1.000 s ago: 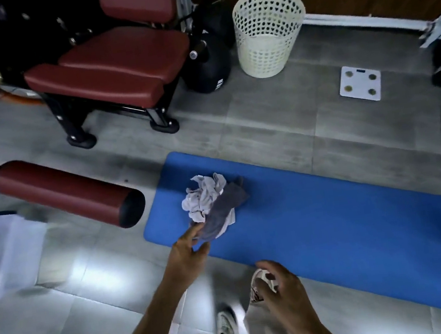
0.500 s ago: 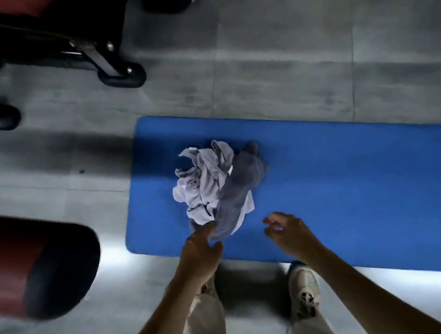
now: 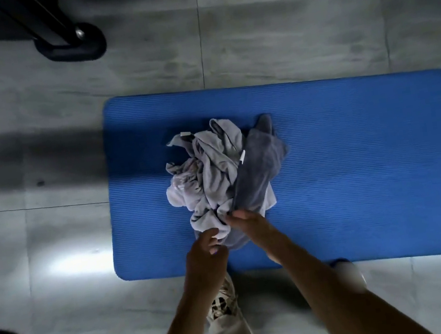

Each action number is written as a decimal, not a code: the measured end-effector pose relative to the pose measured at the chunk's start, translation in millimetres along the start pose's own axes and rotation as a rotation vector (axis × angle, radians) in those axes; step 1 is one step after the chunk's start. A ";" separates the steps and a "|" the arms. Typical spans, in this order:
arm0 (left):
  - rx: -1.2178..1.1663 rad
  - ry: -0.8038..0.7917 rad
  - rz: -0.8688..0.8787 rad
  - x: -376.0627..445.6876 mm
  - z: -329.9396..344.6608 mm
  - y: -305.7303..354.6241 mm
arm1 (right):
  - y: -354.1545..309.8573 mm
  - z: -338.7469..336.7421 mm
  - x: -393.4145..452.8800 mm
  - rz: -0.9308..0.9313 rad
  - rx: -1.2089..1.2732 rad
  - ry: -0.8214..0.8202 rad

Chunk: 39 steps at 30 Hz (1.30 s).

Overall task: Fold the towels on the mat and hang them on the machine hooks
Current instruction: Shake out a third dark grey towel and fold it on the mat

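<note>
Two crumpled towels lie heaped together at the left end of one ribbed blue foam mat [image 3: 356, 176] on the grey tiled floor [image 3: 279, 31]: a pale lilac towel [image 3: 209, 174] bunched in soft folds and a darker grey towel [image 3: 257, 173] draped over its right side. Half a second ago the right hand [image 3: 250, 223] hovered clear of the pile; now its fingers curl into the near edge of the grey towel, while the left hand [image 3: 206, 253] pinches the lilac towel's near edge. One black rounded machine foot [image 3: 74, 43] stands on the floor beyond the mat.
</note>
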State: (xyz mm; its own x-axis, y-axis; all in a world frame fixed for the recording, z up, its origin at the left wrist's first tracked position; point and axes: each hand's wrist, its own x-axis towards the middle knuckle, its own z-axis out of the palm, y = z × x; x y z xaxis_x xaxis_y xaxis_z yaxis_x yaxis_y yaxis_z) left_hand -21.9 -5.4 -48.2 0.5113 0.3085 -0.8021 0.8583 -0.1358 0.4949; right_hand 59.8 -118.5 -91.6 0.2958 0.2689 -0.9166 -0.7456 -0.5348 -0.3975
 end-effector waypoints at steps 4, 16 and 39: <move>0.041 -0.039 0.007 -41.6 -7.4 28.9 | -16.6 -13.7 -60.1 0.038 -0.015 -0.027; 0.043 0.041 0.129 -43.5 4.6 45.8 | -3.2 -13.4 -42.1 -0.094 -0.283 -0.042; 0.050 0.064 0.123 -96.9 -13.0 38.6 | -7.8 -7.4 -73.8 -0.045 -0.112 -0.036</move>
State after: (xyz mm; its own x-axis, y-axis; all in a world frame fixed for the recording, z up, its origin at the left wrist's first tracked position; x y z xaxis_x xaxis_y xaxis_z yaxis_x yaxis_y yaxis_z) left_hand -38.8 -28.3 53.0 0.6103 0.3461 -0.7125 0.7912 -0.2222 0.5698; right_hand 48.2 -140.2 -21.1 0.3044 0.3217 -0.8966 -0.6603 -0.6072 -0.4420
